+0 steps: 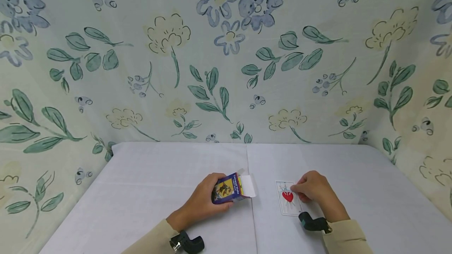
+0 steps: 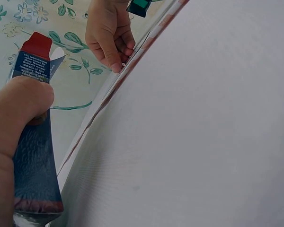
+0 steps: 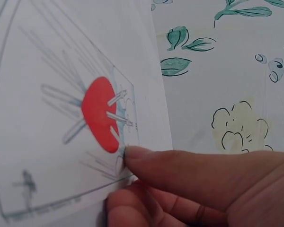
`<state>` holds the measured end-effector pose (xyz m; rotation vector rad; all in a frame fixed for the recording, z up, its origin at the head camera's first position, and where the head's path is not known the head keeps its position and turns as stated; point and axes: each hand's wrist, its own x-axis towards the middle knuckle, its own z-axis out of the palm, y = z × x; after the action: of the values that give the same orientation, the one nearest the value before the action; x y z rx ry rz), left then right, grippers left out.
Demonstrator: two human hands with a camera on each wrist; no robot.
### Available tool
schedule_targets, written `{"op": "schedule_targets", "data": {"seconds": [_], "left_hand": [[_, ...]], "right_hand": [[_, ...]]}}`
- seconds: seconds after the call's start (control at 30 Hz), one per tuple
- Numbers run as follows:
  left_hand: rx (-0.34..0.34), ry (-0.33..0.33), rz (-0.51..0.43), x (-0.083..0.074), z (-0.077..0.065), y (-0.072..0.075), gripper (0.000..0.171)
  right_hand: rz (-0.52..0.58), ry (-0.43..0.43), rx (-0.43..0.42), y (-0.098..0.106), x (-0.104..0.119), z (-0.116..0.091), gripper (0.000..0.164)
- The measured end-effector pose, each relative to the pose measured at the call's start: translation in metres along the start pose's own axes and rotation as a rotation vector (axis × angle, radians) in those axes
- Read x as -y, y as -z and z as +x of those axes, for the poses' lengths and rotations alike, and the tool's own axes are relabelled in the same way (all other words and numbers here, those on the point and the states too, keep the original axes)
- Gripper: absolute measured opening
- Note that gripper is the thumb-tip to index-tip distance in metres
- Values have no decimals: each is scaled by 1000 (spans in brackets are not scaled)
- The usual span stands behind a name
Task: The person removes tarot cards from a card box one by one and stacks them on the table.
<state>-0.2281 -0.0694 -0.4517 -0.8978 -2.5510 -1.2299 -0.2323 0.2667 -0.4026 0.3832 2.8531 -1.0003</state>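
Observation:
My left hand grips a blue tarot card box with a yellow picture panel, thumb along its near side and fingers over the far side. The box's white end flap stands open toward the right. In the left wrist view, the thumb lies across the blue box side, below a red flap. My right hand pinches a tarot card by its right edge, between thumb and curled fingers. A red heart pierced by swords shows on the card's face.
A white cloth with a crease down the middle covers the table. Behind it hangs a curtain printed with flowers and leaves, also at both sides. Dark wrist cameras are strapped to both wrists.

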Motion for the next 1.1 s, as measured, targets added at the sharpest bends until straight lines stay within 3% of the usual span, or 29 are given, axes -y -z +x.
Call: {"op": "schedule_targets", "data": {"seconds": [0.73,1.1], "left_hand": [[6,8,11,0,1,0,72],[13,1,2,0,1,1,72]], "right_hand": [[-20,-11,11,4,2,-1,24],[3,33,19,10,9,-5,22]]}}
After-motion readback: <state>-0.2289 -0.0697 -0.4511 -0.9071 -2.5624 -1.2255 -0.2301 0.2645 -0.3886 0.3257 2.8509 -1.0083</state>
